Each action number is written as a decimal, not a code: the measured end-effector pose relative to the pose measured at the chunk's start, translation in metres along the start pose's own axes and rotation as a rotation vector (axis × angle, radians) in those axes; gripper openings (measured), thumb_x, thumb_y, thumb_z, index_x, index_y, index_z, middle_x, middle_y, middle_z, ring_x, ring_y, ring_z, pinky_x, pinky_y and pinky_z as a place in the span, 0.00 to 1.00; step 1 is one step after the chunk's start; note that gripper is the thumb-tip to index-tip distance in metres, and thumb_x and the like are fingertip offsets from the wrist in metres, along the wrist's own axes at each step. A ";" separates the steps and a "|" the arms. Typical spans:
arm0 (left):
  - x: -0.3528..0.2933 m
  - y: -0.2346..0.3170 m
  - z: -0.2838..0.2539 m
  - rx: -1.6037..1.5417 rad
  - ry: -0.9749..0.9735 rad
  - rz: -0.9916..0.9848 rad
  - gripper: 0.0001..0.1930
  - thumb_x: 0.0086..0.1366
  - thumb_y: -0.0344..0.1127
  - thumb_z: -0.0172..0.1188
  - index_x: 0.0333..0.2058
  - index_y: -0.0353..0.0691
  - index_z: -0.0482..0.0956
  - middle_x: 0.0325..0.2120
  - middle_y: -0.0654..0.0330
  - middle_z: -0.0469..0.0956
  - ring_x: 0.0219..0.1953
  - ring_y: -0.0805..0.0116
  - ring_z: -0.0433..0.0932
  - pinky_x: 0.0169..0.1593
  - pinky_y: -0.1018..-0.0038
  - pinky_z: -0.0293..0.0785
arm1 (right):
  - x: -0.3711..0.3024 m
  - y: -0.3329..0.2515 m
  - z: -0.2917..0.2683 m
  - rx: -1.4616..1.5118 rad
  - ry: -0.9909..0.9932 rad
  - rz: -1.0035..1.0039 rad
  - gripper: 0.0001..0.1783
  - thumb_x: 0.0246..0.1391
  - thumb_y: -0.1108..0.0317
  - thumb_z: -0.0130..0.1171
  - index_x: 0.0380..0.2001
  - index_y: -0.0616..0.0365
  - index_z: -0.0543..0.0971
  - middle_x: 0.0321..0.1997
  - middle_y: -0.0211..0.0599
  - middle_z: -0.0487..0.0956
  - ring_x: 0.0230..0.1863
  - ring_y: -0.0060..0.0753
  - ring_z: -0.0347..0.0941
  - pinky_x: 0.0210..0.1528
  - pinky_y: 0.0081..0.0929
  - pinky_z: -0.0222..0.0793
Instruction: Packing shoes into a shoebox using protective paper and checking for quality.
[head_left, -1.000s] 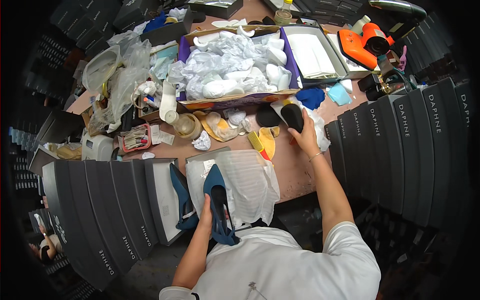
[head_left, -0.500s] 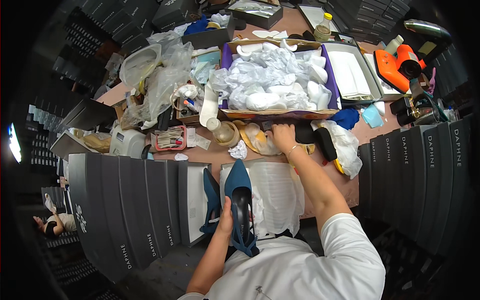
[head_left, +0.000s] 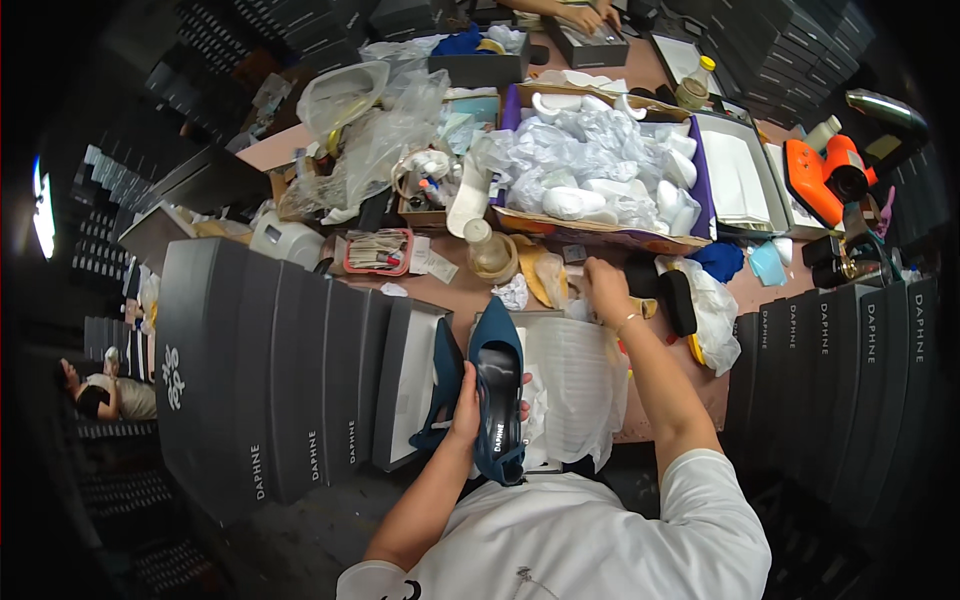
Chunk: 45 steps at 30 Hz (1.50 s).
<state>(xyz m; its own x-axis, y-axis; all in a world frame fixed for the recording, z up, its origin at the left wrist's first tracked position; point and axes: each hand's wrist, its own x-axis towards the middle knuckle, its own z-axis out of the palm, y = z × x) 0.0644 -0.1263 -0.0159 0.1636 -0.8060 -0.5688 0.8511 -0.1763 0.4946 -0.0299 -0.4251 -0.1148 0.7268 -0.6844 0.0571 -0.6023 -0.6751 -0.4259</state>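
On my feed, the teal slingback pump [head_left: 497,385] points its toe away from the white shirt [head_left: 600,530], long axis almost straight outward. My left hand [head_left: 466,405] is the nearer, wrapped round its middle, thumb on the left side and fingertips at the right edge. Its mate [head_left: 445,375] is just left, before the open shoebox [head_left: 402,375]. My right hand [head_left: 606,290] is apart, right of the toe, beyond the white foam sheet [head_left: 578,390], between yellow cloth [head_left: 545,285] and black pad [head_left: 643,278]; whether its fingers pinch anything, I can't tell.
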 end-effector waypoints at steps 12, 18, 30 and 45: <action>-0.020 -0.062 0.054 0.109 0.364 0.350 0.42 0.61 0.74 0.36 0.57 0.43 0.65 0.51 0.59 0.71 0.52 0.64 0.70 0.56 0.66 0.67 | -0.152 -0.160 -0.093 0.308 -0.103 -0.256 0.09 0.47 0.71 0.57 0.33 0.58 0.71 0.29 0.45 0.74 0.33 0.52 0.73 0.32 0.41 0.70; -0.061 -0.068 0.059 0.006 0.225 0.205 0.44 0.59 0.75 0.38 0.57 0.41 0.63 0.53 0.57 0.69 0.57 0.63 0.66 0.61 0.65 0.60 | -0.210 -0.154 -0.096 0.458 -0.233 -0.517 0.10 0.48 0.72 0.52 0.36 0.59 0.73 0.30 0.41 0.74 0.35 0.46 0.74 0.35 0.39 0.71; -0.053 -0.085 0.038 0.108 0.211 0.019 0.26 0.60 0.46 0.55 0.49 0.30 0.72 0.36 0.46 0.78 0.36 0.57 0.80 0.45 0.66 0.79 | -0.156 0.115 -0.113 0.308 0.340 0.297 0.12 0.49 0.74 0.57 0.39 0.63 0.77 0.34 0.49 0.80 0.36 0.46 0.78 0.40 0.35 0.73; -0.078 -0.045 0.051 -0.035 -0.006 -0.109 0.21 0.69 0.45 0.50 0.47 0.31 0.70 0.39 0.55 0.76 0.30 0.73 0.79 0.31 0.80 0.79 | -0.150 0.076 -0.143 0.342 0.200 0.387 0.34 0.59 0.65 0.55 0.66 0.58 0.57 0.34 0.42 0.77 0.30 0.26 0.71 0.33 0.25 0.68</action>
<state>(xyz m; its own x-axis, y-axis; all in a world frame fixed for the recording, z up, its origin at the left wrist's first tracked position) -0.0124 -0.0847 0.0394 0.0662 -0.7867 -0.6137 0.8807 -0.2431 0.4066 -0.2323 -0.4131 -0.0269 0.3770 -0.9262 -0.0057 -0.6475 -0.2592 -0.7166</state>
